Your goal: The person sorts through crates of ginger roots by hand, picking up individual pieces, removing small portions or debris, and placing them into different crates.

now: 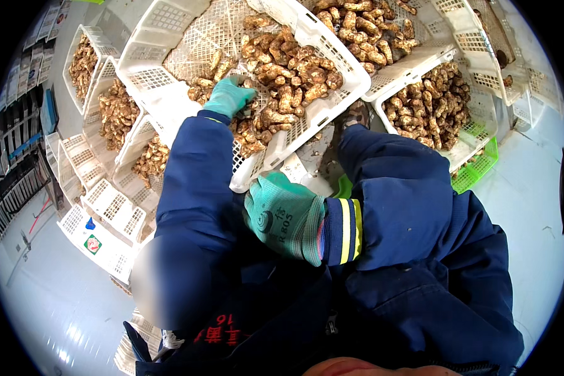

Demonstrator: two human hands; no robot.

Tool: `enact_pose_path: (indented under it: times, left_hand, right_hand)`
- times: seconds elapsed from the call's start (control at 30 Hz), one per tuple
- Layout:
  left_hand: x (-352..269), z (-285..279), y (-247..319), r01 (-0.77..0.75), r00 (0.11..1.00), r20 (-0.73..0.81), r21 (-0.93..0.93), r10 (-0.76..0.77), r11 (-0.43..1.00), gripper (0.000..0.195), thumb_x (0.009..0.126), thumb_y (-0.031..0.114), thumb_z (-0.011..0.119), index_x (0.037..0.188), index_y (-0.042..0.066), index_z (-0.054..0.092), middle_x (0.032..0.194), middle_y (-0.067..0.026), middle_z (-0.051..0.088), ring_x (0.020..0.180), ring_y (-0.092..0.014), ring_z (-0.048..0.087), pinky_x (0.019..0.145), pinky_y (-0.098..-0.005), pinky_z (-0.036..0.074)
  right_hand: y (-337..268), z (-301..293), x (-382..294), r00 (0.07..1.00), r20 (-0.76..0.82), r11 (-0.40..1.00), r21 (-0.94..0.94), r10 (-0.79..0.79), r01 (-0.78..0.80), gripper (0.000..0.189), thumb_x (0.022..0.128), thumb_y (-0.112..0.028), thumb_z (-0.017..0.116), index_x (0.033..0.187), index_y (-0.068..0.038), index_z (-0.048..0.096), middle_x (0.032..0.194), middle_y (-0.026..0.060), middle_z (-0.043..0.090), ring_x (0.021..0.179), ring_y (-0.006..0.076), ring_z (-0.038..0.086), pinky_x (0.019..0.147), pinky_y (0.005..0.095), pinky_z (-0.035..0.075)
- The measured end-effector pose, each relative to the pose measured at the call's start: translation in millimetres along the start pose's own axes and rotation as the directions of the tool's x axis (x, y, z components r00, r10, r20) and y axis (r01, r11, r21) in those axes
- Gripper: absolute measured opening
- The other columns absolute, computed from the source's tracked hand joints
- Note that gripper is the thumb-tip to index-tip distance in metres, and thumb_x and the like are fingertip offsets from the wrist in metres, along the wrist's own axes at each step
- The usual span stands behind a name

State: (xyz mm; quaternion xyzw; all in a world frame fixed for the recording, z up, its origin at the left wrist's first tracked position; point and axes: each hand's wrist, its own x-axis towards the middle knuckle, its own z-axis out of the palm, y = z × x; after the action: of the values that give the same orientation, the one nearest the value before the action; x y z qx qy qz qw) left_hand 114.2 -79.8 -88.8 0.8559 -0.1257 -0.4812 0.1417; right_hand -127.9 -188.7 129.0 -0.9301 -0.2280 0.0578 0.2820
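My left hand [230, 95], in a green coated glove, reaches into a tilted white plastic crate [143, 47]. Its fingers curl around a matsutake-like mushroom [249, 83], partly hidden by the glove. Loose brown-and-cream mushrooms [282, 70] are heaped toward the crate's right and front, while its perforated floor [207, 35] shows bare at the back left. My right hand [284, 218], gloved alike with dark print on the back, is curled just outside the crate's front corner. Its fingertips and palm are hidden, so whether it holds anything is unclear.
White crates of mushrooms stand at the upper right [390, 84] and lower right [481, 113], the latter above a green crate [479, 167]. More filled crates [101, 47] line the left, near stacked white ones [105, 230]. A patterned shoe [357, 115] shows between crates.
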Motion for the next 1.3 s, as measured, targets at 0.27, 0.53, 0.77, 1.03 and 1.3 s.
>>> enact_pose_path:
  times: [0.27, 0.53, 0.77, 1.03, 1.3]
  left_hand:
    - [-39, 21, 56, -0.144, 0.984, -0.041, 0.407, 0.176, 0.902, 0.050, 0.082, 0.045, 0.062, 0.115, 0.007, 0.061, 0.107, -0.0152, 0.067, 0.098, -0.029, 0.064, 0.086, -0.0367, 0.049]
    - [-56, 54, 76, -0.228, 0.963, 0.094, 0.784, 0.253, 0.577, 0.041, 0.085, 0.031, 0.063, 0.117, 0.008, 0.054, 0.109, -0.0151, 0.066, 0.101, -0.031, 0.065, 0.083, -0.0452, 0.051]
    - [-40, 28, 17, -0.356, 0.889, -0.135, 0.394, 0.437, 0.847, 0.057, 0.075, 0.031, 0.075, 0.125, 0.011, 0.058, 0.105, -0.0102, 0.067, 0.093, -0.023, 0.066, 0.084, -0.0332, 0.051]
    - [-97, -57, 28, -0.248, 0.948, -0.032, -0.701, 0.318, 0.669, 0.037, 0.091, 0.013, 0.058, 0.127, 0.001, 0.054, 0.107, -0.0054, 0.061, 0.075, -0.007, 0.059, 0.054, -0.0191, 0.051]
    - [-211, -51, 25, -0.521, 0.832, -0.481, -0.849, 0.277, 0.090, 0.034, 0.091, 0.010, 0.056, 0.123, -0.002, 0.055, 0.091, -0.0063, 0.062, 0.053, -0.012, 0.060, 0.048, -0.0213, 0.054]
  right_hand:
    - [-8, 22, 25, 0.997, 0.029, 0.998, -0.014, -0.069, 0.069, 0.013, 0.066, -0.022, 0.065, 0.076, -0.014, 0.070, 0.073, 0.0014, 0.065, 0.072, 0.0207, 0.063, 0.060, 0.0342, 0.045]
    - [-3, 13, 15, 0.999, -0.011, 0.999, -0.006, -0.044, 0.044, 0.012, 0.066, -0.022, 0.066, 0.075, -0.015, 0.070, 0.072, 0.0010, 0.065, 0.071, 0.0204, 0.064, 0.059, 0.0340, 0.045]
    - [-7, 25, 25, 0.997, -0.011, 0.996, -0.028, -0.080, 0.080, 0.012, 0.065, -0.022, 0.066, 0.074, -0.015, 0.071, 0.071, 0.0005, 0.066, 0.070, 0.0201, 0.064, 0.058, 0.0337, 0.045]
    - [29, 15, 46, 0.967, 0.210, 0.988, -0.087, 0.145, -0.130, 0.014, 0.076, -0.025, 0.062, 0.078, -0.013, 0.071, 0.075, 0.0030, 0.067, 0.072, 0.0215, 0.065, 0.063, 0.0383, 0.048]
    - [82, -3, 66, 0.804, -0.059, 0.561, 0.746, 0.592, -0.359, 0.038, 0.092, -0.035, 0.052, 0.119, -0.009, 0.059, 0.110, 0.0150, 0.063, 0.101, 0.0303, 0.061, 0.086, 0.0385, 0.049]
